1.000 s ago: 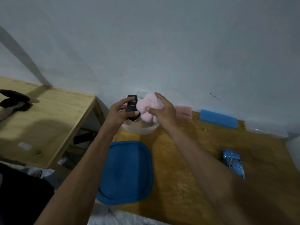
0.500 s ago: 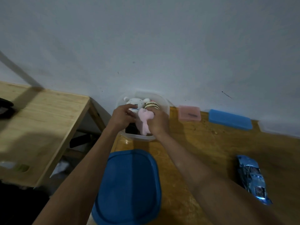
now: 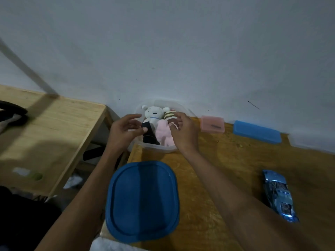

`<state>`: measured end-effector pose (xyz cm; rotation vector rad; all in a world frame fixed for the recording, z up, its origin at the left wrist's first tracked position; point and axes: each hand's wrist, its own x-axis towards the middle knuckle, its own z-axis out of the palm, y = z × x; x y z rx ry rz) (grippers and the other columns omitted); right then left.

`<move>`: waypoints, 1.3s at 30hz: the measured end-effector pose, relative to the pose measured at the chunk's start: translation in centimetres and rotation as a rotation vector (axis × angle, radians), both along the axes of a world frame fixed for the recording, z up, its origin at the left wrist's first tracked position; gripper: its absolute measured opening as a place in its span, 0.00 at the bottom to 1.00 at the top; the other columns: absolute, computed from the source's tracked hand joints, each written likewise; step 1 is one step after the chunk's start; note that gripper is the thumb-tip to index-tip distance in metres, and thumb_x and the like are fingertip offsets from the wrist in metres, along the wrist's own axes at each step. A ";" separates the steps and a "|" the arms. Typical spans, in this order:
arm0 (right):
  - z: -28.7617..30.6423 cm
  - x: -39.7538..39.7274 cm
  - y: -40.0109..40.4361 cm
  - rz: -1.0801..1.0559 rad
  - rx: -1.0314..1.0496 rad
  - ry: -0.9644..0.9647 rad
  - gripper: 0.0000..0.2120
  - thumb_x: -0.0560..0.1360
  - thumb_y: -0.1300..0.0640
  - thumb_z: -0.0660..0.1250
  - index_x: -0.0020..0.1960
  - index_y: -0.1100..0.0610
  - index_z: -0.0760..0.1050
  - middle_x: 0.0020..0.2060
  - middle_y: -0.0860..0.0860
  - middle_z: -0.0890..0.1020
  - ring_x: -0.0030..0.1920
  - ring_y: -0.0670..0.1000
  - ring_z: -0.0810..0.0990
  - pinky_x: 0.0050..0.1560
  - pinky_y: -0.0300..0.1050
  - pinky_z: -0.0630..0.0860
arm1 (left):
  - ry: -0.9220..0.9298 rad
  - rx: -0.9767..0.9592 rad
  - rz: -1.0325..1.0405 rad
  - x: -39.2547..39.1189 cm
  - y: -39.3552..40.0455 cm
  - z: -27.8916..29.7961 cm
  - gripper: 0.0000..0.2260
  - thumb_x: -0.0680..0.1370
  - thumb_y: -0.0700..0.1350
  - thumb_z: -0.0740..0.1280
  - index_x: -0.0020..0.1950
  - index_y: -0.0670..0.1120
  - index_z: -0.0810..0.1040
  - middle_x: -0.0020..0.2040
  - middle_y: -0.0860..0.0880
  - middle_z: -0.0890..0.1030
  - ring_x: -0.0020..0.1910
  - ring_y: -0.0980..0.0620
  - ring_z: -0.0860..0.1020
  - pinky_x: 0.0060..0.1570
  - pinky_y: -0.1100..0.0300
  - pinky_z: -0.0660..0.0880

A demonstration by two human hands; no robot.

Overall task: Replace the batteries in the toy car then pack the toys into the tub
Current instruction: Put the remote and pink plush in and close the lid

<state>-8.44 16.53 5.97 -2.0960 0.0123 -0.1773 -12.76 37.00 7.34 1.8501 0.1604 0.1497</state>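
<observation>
— Any writing you can make out here?
— None. The blue toy car (image 3: 279,194) shows only glare on its body, the pink case (image 3: 212,124) has a dark mark too blurred to read, and the blue lid (image 3: 142,201) is plain.
— Numbers or brands?
— Nothing legible anywhere.

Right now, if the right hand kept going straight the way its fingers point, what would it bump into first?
Probably the striped plush in the tub: the right hand points at it from close by, though depth is unclear.
</observation>
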 end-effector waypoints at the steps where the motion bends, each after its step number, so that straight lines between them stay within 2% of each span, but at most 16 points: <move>1: 0.2 -1.0 -0.2 0.002 0.025 -0.043 0.17 0.77 0.62 0.70 0.65 0.53 0.78 0.56 0.50 0.81 0.54 0.47 0.80 0.54 0.42 0.81 | -0.001 -0.012 0.029 -1.1 0.3 -0.1 0.21 0.70 0.38 0.79 0.63 0.46 0.82 0.50 0.42 0.84 0.50 0.48 0.84 0.53 0.57 0.81; 4: 0.0 -4.4 -0.8 0.027 0.057 -0.114 0.15 0.77 0.61 0.70 0.63 0.52 0.78 0.56 0.49 0.80 0.53 0.46 0.79 0.51 0.42 0.81 | 0.007 0.010 0.121 -4.9 1.0 -0.9 0.19 0.70 0.40 0.80 0.60 0.46 0.83 0.50 0.42 0.85 0.51 0.46 0.83 0.53 0.55 0.82; 6: -0.5 -6.9 -1.2 0.035 0.014 -0.098 0.15 0.77 0.59 0.70 0.63 0.52 0.78 0.56 0.49 0.79 0.52 0.45 0.78 0.50 0.43 0.81 | 0.043 0.010 0.184 -7.6 1.5 -2.1 0.18 0.69 0.41 0.80 0.58 0.46 0.84 0.50 0.42 0.85 0.50 0.46 0.83 0.55 0.49 0.81; 8: -1.1 -9.5 -1.7 0.043 -0.049 -0.011 0.15 0.78 0.56 0.70 0.64 0.51 0.77 0.57 0.49 0.79 0.53 0.46 0.78 0.52 0.46 0.82 | 0.100 0.020 0.223 -10.4 2.0 -3.2 0.19 0.68 0.44 0.81 0.58 0.48 0.84 0.52 0.43 0.84 0.52 0.48 0.82 0.57 0.46 0.80; 10: -2.1 -12.0 -2.2 0.056 -0.120 0.151 0.16 0.78 0.52 0.70 0.65 0.50 0.76 0.58 0.48 0.78 0.57 0.49 0.78 0.54 0.49 0.81 | 0.167 0.035 0.272 -13.2 2.5 -4.4 0.23 0.65 0.52 0.82 0.59 0.53 0.84 0.56 0.46 0.83 0.55 0.49 0.82 0.56 0.47 0.80; 13: -3.3 -15.5 -3.1 0.112 -0.203 0.349 0.20 0.77 0.48 0.71 0.67 0.49 0.74 0.59 0.50 0.80 0.59 0.53 0.79 0.55 0.50 0.80 | 0.265 -0.030 0.325 -17.0 2.4 -5.8 0.27 0.67 0.48 0.82 0.65 0.51 0.81 0.59 0.45 0.81 0.56 0.48 0.80 0.51 0.53 0.79; 18: -4.5 -19.8 -3.9 0.148 -0.174 0.417 0.21 0.75 0.51 0.73 0.67 0.51 0.76 0.57 0.49 0.83 0.56 0.52 0.82 0.48 0.43 0.79 | 0.332 -0.064 0.286 -22.0 0.9 -6.9 0.28 0.69 0.45 0.81 0.68 0.50 0.78 0.53 0.52 0.85 0.51 0.52 0.83 0.50 0.50 0.81; 22: -4.5 -21.2 -4.0 0.144 -0.012 0.492 0.22 0.74 0.52 0.76 0.66 0.52 0.77 0.57 0.49 0.84 0.54 0.52 0.84 0.50 0.48 0.83 | 0.365 -0.004 0.266 -23.5 0.1 -7.1 0.40 0.62 0.54 0.84 0.72 0.48 0.75 0.63 0.49 0.82 0.60 0.48 0.81 0.57 0.45 0.81; 24: -4.3 -21.6 -4.1 0.129 0.091 0.562 0.25 0.73 0.54 0.77 0.68 0.53 0.75 0.58 0.51 0.83 0.55 0.54 0.84 0.49 0.49 0.83 | 0.380 0.102 0.268 -23.9 -0.6 -6.8 0.45 0.60 0.57 0.84 0.74 0.47 0.73 0.67 0.48 0.76 0.65 0.46 0.77 0.60 0.47 0.79; 26: -4.1 -22.2 -4.0 0.120 0.139 0.598 0.28 0.70 0.53 0.79 0.67 0.52 0.74 0.58 0.51 0.83 0.55 0.54 0.84 0.50 0.51 0.84 | 0.373 0.149 0.278 -24.2 -1.3 -6.5 0.44 0.63 0.53 0.84 0.76 0.45 0.71 0.67 0.47 0.70 0.68 0.44 0.72 0.62 0.50 0.76; 28: -4.0 -22.8 -3.9 0.123 0.143 0.563 0.37 0.61 0.45 0.81 0.67 0.48 0.74 0.61 0.51 0.81 0.58 0.54 0.82 0.54 0.55 0.83 | 0.346 0.149 0.275 -24.4 -2.0 -6.3 0.46 0.64 0.50 0.84 0.78 0.44 0.67 0.65 0.48 0.67 0.69 0.44 0.70 0.64 0.50 0.74; 30: -5.7 -22.4 -3.9 0.107 0.115 0.528 0.50 0.51 0.36 0.78 0.72 0.44 0.69 0.68 0.51 0.75 0.65 0.55 0.78 0.59 0.58 0.81 | 0.324 0.180 0.261 -24.5 -2.5 -5.9 0.49 0.64 0.50 0.84 0.79 0.45 0.64 0.67 0.47 0.66 0.69 0.45 0.68 0.66 0.51 0.72; 31: -6.2 -21.9 -4.0 0.110 0.107 0.516 0.54 0.50 0.35 0.77 0.74 0.43 0.66 0.70 0.51 0.73 0.68 0.56 0.75 0.61 0.59 0.79 | 0.313 0.201 0.251 -24.4 -2.6 -5.6 0.49 0.64 0.50 0.84 0.80 0.45 0.63 0.69 0.47 0.65 0.70 0.45 0.68 0.67 0.51 0.71; 34: -2.2 -21.5 -4.3 0.122 0.025 0.455 0.50 0.56 0.38 0.80 0.75 0.39 0.64 0.69 0.51 0.72 0.68 0.57 0.74 0.63 0.58 0.78 | 0.261 0.261 0.222 -23.3 -2.5 -4.2 0.50 0.64 0.52 0.83 0.80 0.46 0.62 0.71 0.45 0.64 0.72 0.44 0.66 0.68 0.53 0.69; 37: 0.6 -19.9 -4.6 0.102 -0.006 0.412 0.46 0.67 0.48 0.80 0.79 0.42 0.60 0.67 0.53 0.68 0.66 0.56 0.71 0.61 0.52 0.76 | 0.227 0.288 0.202 -21.3 -2.5 -2.4 0.50 0.65 0.53 0.83 0.81 0.46 0.60 0.73 0.46 0.63 0.73 0.45 0.64 0.69 0.52 0.68; 39: 1.7 -18.4 -4.5 0.081 -0.007 0.371 0.45 0.69 0.49 0.79 0.79 0.41 0.59 0.67 0.53 0.68 0.66 0.55 0.71 0.61 0.52 0.76 | 0.203 0.299 0.193 -19.3 -2.5 -1.2 0.51 0.65 0.54 0.82 0.81 0.47 0.59 0.73 0.48 0.62 0.73 0.46 0.64 0.70 0.50 0.69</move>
